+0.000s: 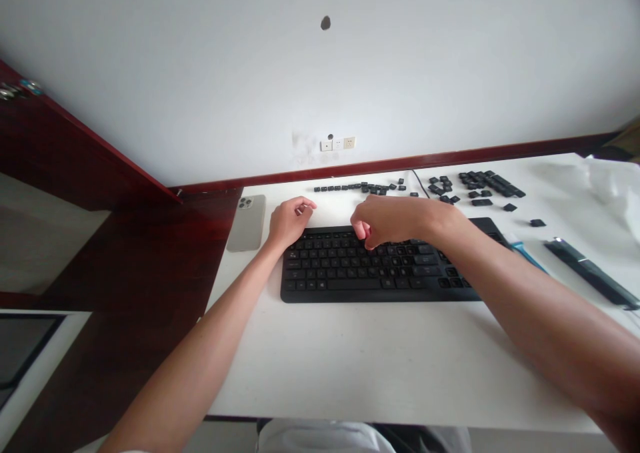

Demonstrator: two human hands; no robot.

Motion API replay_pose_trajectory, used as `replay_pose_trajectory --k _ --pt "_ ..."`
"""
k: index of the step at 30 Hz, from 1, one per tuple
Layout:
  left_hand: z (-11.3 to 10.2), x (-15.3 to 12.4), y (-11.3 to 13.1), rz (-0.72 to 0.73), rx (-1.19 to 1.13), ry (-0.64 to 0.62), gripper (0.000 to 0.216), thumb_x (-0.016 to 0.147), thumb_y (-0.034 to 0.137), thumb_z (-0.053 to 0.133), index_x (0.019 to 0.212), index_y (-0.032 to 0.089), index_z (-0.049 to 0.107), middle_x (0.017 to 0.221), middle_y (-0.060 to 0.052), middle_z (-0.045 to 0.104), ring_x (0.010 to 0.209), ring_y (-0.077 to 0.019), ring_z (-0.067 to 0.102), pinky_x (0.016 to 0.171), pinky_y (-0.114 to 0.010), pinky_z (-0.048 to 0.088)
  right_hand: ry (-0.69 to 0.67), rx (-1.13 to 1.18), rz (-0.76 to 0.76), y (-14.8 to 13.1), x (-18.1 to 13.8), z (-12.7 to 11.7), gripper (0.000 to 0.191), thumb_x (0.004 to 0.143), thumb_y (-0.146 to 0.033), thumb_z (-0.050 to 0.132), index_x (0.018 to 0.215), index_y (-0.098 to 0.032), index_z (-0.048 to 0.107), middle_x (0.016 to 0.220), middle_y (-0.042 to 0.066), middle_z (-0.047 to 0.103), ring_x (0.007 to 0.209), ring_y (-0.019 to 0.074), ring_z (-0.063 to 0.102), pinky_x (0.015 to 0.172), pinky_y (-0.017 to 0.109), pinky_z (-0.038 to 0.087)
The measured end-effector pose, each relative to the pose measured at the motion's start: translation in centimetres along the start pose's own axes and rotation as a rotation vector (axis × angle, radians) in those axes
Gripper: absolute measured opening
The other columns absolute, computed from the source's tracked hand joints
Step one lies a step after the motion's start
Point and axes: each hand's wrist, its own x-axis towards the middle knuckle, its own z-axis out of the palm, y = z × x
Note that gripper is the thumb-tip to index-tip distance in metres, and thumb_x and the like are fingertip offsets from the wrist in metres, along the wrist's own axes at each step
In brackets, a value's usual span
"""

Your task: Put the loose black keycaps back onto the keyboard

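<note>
The right hand curls over a flat, oblong keyboard; blocky keycaps beyond.

1. Head camera: head-worn, facing forward and down from above the near edge of the white table.
2. Range: close; keyboard sits below and right of mid-frame.
3. Upper frame: wall. Left: dark floor.

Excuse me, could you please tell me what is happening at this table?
A person's right hand is at the upper middle of a black computer keyboard; several key sockets toward its right are bare. The left hand, fingers curled, is near the keyboard's back left corner. Loose keycaps lie farther back on the white table.
</note>
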Motion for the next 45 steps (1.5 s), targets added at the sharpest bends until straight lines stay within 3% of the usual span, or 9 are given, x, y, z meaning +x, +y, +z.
replay_pose_trajectory --k 10,18,23,28,35,41,45 --pt "0.0 0.0 -0.2 0.006 -0.019 -0.014 0.021 0.092 0.029 0.058 0.094 0.024 0.079 0.082 0.0 0.075 0.076 -0.0189 0.067 0.068 -0.029 0.043 0.016 -0.033 0.04 -0.9 -0.5 -0.3 0.012 0.082 -0.019 0.078 0.094 -0.019 0.08 0.104 0.008 0.075 0.086 0.0233 0.07 0.068 0.031 0.046" --pt "0.2 0.1 -0.6 0.026 -0.014 -0.005 0.021 0.092 0.029 0.058 0.094 0.025 0.078 0.082 -0.001 0.075 0.074 -0.0189 0.067 0.071 -0.029 0.046 0.058 0.04 0.032 -0.3 -0.2 0.0 0.005 0.081 -0.017 0.075 0.084 -0.019 0.079 0.095 0.007 0.076 0.076 0.0208 0.069 0.067 0.031 0.045" --pt "0.3 0.2 -0.8 0.025 -0.016 0.001 0.02 0.091 0.029 0.058 0.094 0.025 0.078 0.079 0.0 0.074 0.072 -0.0184 0.065 0.07 -0.029 0.046 0.069 0.053 0.043 -0.1 0.0 0.2 0.012 0.082 -0.014 0.071 0.074 -0.019 0.077 0.088 0.007 0.076 0.077 0.022 0.07 0.072 0.033 0.048" --pt "0.3 0.2 -0.5 0.012 -0.017 -0.001 0.021 0.09 0.029 0.059 0.093 0.026 0.079 0.077 0.0 0.073 0.071 -0.0186 0.064 0.067 -0.029 0.044 0.046 0.067 0.122 0.0 0.6 0.2 0.002 0.081 -0.021 0.078 0.081 -0.021 0.08 0.094 0.008 0.078 0.085 0.0254 0.073 0.074 0.034 0.05" --pt "0.1 0.2 -0.1 -0.034 0.008 0.014 0.02 0.09 0.03 0.06 0.092 0.026 0.079 0.077 0.0 0.073 0.072 -0.0188 0.064 0.067 -0.03 0.041 -0.057 0.054 0.308 -0.9 1.8 -1.2 0.023 0.076 -0.03 0.087 0.095 -0.019 0.082 0.078 0.008 0.077 0.075 0.0272 0.074 0.074 0.04 0.054" --pt "0.2 0.2 -0.1 -0.032 0.016 0.012 0.021 0.09 0.03 0.059 0.095 0.025 0.079 0.076 0.0 0.072 0.07 -0.0182 0.064 0.065 -0.029 0.04 -0.02 0.016 0.283 -1.7 1.7 -1.4 0.02 0.07 -0.025 0.091 0.087 -0.017 0.083 0.079 0.011 0.077 0.091 0.0363 0.074 0.081 0.048 0.054" --pt "0.2 0.2 -0.3 -0.038 0.009 0.021 0.022 0.09 0.031 0.059 0.095 0.025 0.079 0.077 0.0 0.072 0.071 -0.0181 0.064 0.065 -0.029 0.041 0.009 -0.038 0.269 -2.2 1.6 -1.3 0.03 0.069 -0.023 0.092 0.096 -0.016 0.083 0.089 0.014 0.078 0.1 0.0391 0.072 0.081 0.047 0.056"
